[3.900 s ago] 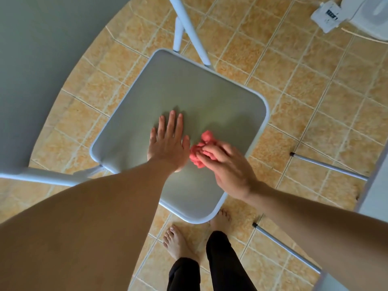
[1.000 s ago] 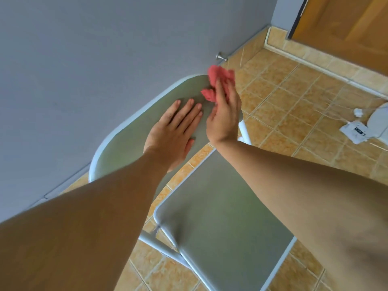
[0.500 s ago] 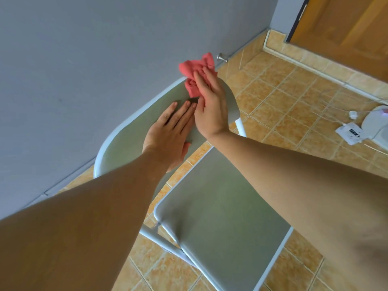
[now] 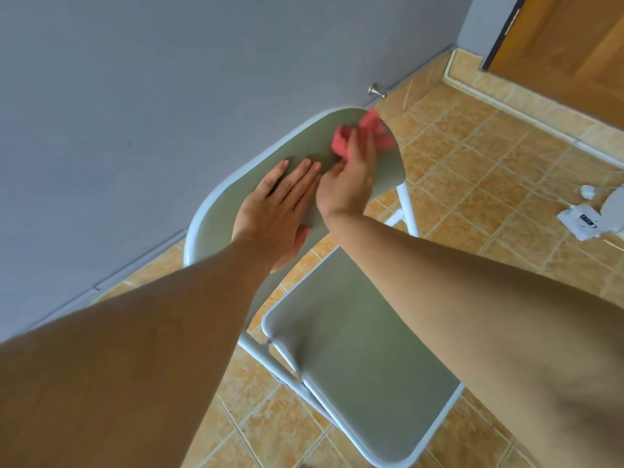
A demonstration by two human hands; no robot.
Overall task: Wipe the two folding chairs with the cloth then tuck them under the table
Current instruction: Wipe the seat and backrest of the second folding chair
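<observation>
The left hand lies flat and open on the chair back. The right hand presses the red cloth with fingers bent on it, near the back's top right corner.

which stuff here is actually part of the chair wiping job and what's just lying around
Part of the job:
folding chair, backrest being wiped
red cloth under the right hand
left hand flat on the backrest

Just lying about:
white device with a small display and its cables on the floor
door stopper
wooden door
</observation>
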